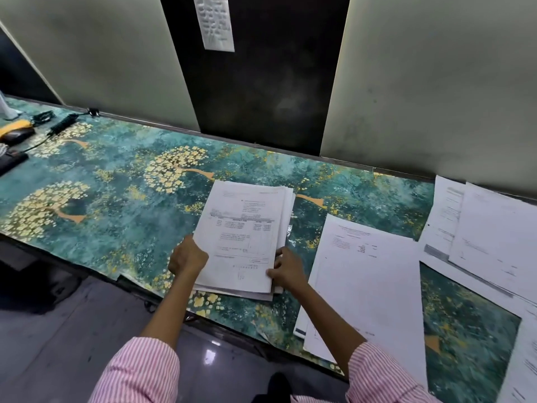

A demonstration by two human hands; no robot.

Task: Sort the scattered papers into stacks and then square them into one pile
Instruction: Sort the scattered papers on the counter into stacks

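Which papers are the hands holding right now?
The stack in the middle. The left hand and right hand grip its near corners. The sheets to the right and far right lie untouched.

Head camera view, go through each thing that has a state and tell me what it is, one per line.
Stack: on the table, edges uneven, gripped at both sides.
Left hand: closed on the stack's left edge.
Right hand: closed on the stack's right edge.
Loose sheets: flat, overlapping, not yet gathered.
Far sheets: flat by the wall, overlapping.
Wall note: stuck on the dark panel.
Table: covered in patterned cloth.
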